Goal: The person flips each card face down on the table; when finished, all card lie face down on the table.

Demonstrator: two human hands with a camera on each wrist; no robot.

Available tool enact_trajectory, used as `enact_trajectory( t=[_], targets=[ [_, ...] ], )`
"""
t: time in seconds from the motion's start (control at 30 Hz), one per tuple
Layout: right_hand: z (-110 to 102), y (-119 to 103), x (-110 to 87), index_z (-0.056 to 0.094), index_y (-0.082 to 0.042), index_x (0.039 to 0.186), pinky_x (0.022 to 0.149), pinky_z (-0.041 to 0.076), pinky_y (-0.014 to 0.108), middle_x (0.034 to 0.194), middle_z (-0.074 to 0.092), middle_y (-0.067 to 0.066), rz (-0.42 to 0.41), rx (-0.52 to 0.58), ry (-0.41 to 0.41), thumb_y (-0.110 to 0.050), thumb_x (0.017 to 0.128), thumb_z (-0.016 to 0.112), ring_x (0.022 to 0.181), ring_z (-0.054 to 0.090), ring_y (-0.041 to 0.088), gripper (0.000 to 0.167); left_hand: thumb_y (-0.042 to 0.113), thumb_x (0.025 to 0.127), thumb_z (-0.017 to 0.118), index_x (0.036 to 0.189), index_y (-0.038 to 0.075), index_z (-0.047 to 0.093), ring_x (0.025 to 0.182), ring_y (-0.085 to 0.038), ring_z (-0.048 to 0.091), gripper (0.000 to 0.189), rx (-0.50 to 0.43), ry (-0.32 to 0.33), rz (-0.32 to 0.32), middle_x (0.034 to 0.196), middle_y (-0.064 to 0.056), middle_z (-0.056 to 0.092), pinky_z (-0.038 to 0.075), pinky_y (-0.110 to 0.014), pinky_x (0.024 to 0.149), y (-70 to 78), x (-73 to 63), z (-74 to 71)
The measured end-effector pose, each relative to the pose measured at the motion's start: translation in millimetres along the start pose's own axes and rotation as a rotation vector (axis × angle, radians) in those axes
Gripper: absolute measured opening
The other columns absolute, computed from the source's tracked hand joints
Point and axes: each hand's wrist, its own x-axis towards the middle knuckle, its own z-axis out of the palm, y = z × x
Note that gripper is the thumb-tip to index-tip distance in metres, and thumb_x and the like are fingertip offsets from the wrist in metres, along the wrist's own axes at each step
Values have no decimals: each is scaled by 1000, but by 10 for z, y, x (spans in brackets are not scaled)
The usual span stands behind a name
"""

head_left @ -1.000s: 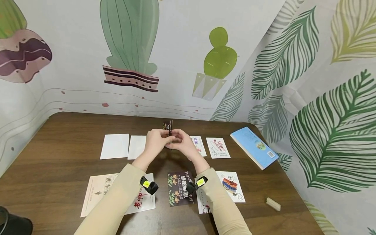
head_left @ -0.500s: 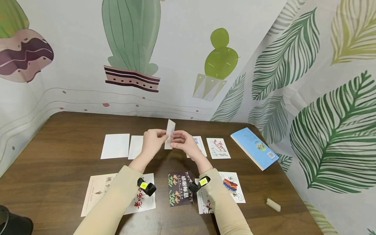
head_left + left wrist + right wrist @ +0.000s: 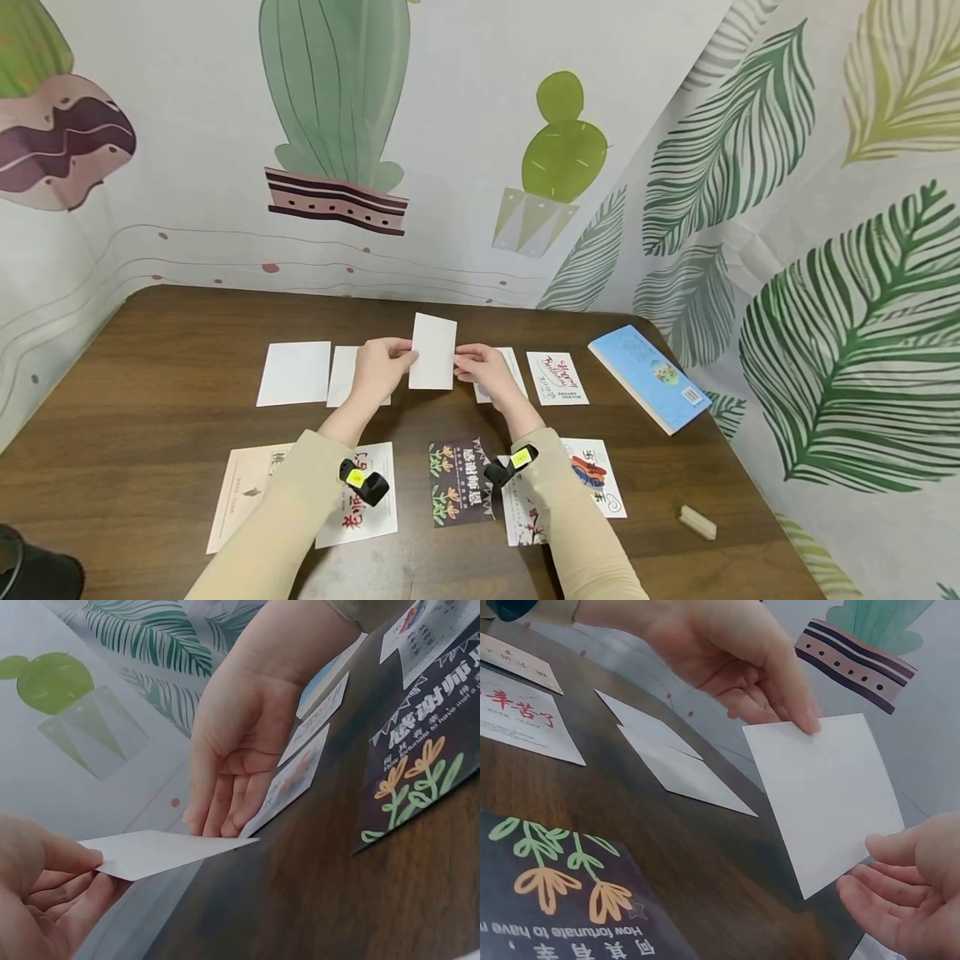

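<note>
A blank white card (image 3: 433,352) is held up over the far middle of the table. My left hand (image 3: 379,367) pinches its left edge, thumb on the blank face and fingers behind. At the opposite edge, my right hand (image 3: 487,372) has its fingertips right beside the card, the fingers loosely extended. The right wrist view shows the thumb (image 3: 889,847) overlapping the card's lower edge. Only the plain side of the card faces the head view. Behind my left hand lies a white card (image 3: 343,377), partly covered; a printed card (image 3: 510,371) lies behind my right hand.
On the table are another blank card (image 3: 294,373), a Happy Birthday card (image 3: 557,377), and a front row including a dark floral card (image 3: 459,483) and a beige card (image 3: 243,492). A blue book (image 3: 648,377), a pale block (image 3: 697,522) and a black container (image 3: 37,567) lie farther out.
The card has turned from its dark printed side, through edge-on, to its blank side facing me. My hands have moved apart, the left one shifting left and the right one slightly right.
</note>
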Motion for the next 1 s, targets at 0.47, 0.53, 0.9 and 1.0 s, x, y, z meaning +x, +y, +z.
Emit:
enact_trajectory(
  t=[0.47,0.53,0.9,1.0],
  targets=[
    [0,25,34,61,13,109,61,51,14,82,63,5,44,-75,29,-3,95,60,65,58,6,21,13,91,67,112,-8,69,88,-30,74,30,19,-47,-107,112,-25,69,59,-37,80,-178,-10,-19],
    [4,31,44,61,14,107,60,51,15,82,64,6,49,-97,19,-2,95,60,64,58,6,20,13,90,68,109,-8,70,85,-29,74,29,56,-44,-105,110,-25,70,59,-39,81,-207,-6,-23],
    [16,53,78,64,12,104,60,55,18,84,67,11,71,-171,11,-4,92,64,62,60,6,19,13,86,73,100,-5,74,75,-25,74,23,169,-28,-110,89,-18,75,58,-38,71,-277,12,-12],
    [18,57,75,66,10,102,62,57,20,85,69,13,73,-204,30,-6,91,67,62,61,6,19,13,85,74,98,-4,74,79,-28,73,22,207,-19,-92,91,-18,75,57,-39,71,-281,15,7]
  ],
)
